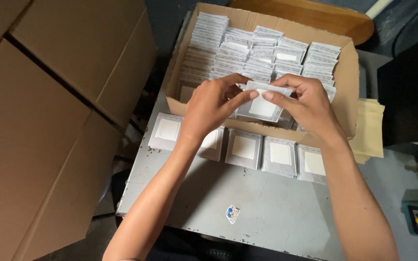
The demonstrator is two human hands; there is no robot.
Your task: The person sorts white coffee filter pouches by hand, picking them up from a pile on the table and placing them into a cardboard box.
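head view, looking down: two bare hands meet above the front edge of an open cardboard box (349, 82). left hand (214, 104) and right hand (303, 101) both pinch one small flat white packet (263, 104) w/ a square white pad inside, fingertips on its top corners; packet is tilted, held up just over the box's front wall. box is packed w/ upright rows of the same packets (262, 53). in front of the box, a row of five packets (279, 154) lies flat on the grey counter (267, 208), side by side. a small colourful sticker (232, 213) sits nearer the counter's front edge. large closed cardboard cartons (44, 121) stand at left. tan envelopes (369, 128) lie to the right of the box.
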